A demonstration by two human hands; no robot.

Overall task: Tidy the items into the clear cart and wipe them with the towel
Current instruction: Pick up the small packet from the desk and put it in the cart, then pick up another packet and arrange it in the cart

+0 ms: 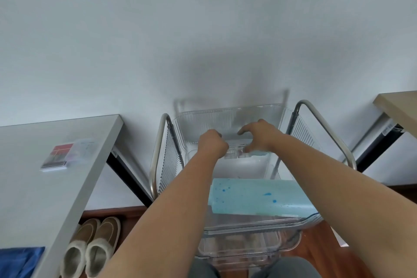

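Both hands inside clear cart [225,119] top bin — left hand [213,143] clenched, right hand [259,137] curled over small clear item [235,153], grip unclear; towel [255,198] on cart's near rim.

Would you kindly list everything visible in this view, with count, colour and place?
Clear ribbed plastic cart with metal handles: one, transparent, centre, against the wall.
Light blue towel with darker blue spots: one, draped over the cart's near edge.
Small clear plastic item: one, transparent, inside the cart, between the hands.
Grey table: one, left.
Red and dark card pack: one, on the grey table.
Tan slippers: two, on the floor under the table.
Wooden table: one, right edge.
Left hand: fingers curled, in the cart.
Right hand: fingers curled, in the cart.
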